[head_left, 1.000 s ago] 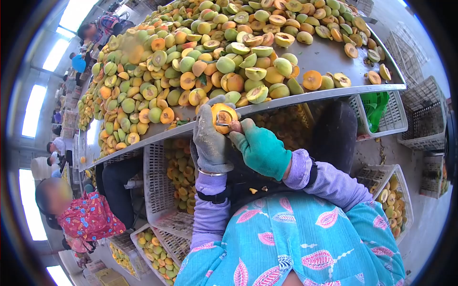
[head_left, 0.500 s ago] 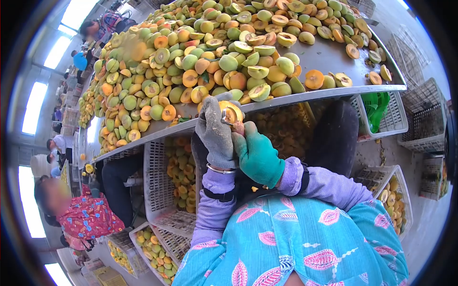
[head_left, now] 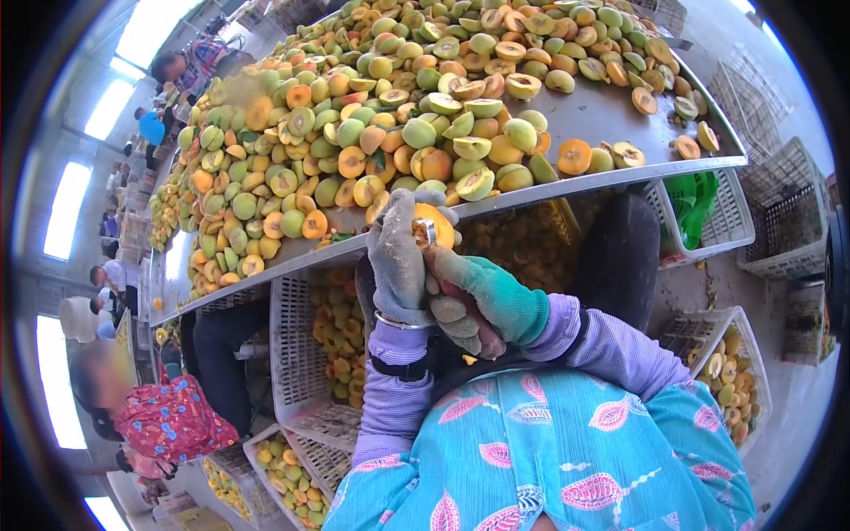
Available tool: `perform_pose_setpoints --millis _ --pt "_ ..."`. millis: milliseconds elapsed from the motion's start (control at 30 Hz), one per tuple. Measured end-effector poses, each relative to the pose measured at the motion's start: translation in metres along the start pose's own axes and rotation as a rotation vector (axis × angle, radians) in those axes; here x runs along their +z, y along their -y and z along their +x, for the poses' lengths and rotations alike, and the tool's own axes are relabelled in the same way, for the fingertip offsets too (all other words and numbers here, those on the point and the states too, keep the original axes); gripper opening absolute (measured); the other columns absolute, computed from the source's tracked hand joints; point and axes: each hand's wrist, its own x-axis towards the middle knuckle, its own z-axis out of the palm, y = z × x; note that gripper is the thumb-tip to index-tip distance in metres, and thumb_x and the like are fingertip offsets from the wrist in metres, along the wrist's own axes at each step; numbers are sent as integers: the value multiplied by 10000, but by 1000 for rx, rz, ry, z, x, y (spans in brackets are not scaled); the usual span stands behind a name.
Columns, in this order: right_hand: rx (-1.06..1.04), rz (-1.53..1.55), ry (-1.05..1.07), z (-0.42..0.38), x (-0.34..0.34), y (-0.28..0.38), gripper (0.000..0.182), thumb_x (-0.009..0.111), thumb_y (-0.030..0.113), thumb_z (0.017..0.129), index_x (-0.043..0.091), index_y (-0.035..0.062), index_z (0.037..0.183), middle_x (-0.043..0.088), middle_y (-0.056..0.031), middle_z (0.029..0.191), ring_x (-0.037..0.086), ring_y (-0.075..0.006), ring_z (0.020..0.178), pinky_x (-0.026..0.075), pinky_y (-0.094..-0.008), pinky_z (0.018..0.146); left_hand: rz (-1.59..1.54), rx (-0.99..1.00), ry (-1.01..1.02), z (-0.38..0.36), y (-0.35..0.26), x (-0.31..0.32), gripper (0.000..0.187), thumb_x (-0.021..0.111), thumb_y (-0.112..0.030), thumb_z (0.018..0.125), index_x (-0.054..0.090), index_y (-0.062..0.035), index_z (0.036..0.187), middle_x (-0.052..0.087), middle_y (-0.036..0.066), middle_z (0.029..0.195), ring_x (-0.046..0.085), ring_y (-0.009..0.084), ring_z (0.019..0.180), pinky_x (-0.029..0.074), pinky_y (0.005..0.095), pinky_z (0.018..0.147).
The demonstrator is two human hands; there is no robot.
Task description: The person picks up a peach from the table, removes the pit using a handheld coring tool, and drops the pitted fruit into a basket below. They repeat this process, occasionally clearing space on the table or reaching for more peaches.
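My left hand (head_left: 397,265), in a grey glove, is closed around an orange-fleshed fruit half (head_left: 445,232) that looks like apricot, its cut side facing up. My right hand (head_left: 509,296), in a green glove with grey palm and fingers, grips the reddish-brown handle of a pitting knife (head_left: 469,310). The knife's curved metal blade is at the brown centre of the fruit half, and the right fingertips nearly meet the left hand. Both hands are just in front of the metal table's edge (head_left: 513,201).
Halved fruit (head_left: 354,133) is heaped across the table. Below its edge stand a crate of fruit (head_left: 292,354) and a dark pile of pieces (head_left: 513,239). A crate with a green bag (head_left: 691,208) is at right. Another person (head_left: 173,416) sits at left.
My right hand has rolled over, so its curled fingers and the knife handle now show. The blade has shifted within the fruit half. My left hand keeps its hold.
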Motion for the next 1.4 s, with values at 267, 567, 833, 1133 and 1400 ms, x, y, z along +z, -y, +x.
perform_pose_setpoints --millis 267,567,833,1133,1400 --pt "138 505 323 -15 -20 4 368 451 462 985 503 105 910 526 -7 640 462 -92 421 384 -228 350 -272 -229 229 4 4 9 401 393 -360 990 593 -13 965 625 124 769 598 191 595 504 284 562" --pt "-556 -1303 -729 -31 -46 -24 240 633 162 873 465 30 984 626 -215 778 631 -421 724 493 -508 584 97 -47 75 -20 48 -21 367 539 -136 856 579 21 1186 642 106 1034 636 195 917 532 307 762" --pt "-454 -1585 -832 -11 -59 -50 216 599 156 885 494 44 1037 643 -201 887 644 -386 767 501 -471 609 273 -91 -101 -53 21 3 277 560 -112 865 627 22 1099 649 100 1006 640 166 782 528 254 611" --pt "-250 -1330 -831 -25 -88 -39 246 607 203 898 489 0 974 639 -244 781 641 -422 761 497 -485 640 1520 154 -127 -10 -19 -161 394 657 -223 832 603 -33 1173 613 174 1163 627 255 963 504 339 811" --pt "-386 -1236 -720 -30 -59 -24 260 640 194 888 494 27 1024 667 -208 862 646 -418 798 508 -466 641 1800 197 275 162 36 -113 399 635 -223 814 560 -59 1170 606 207 1139 630 352 988 515 425 855"
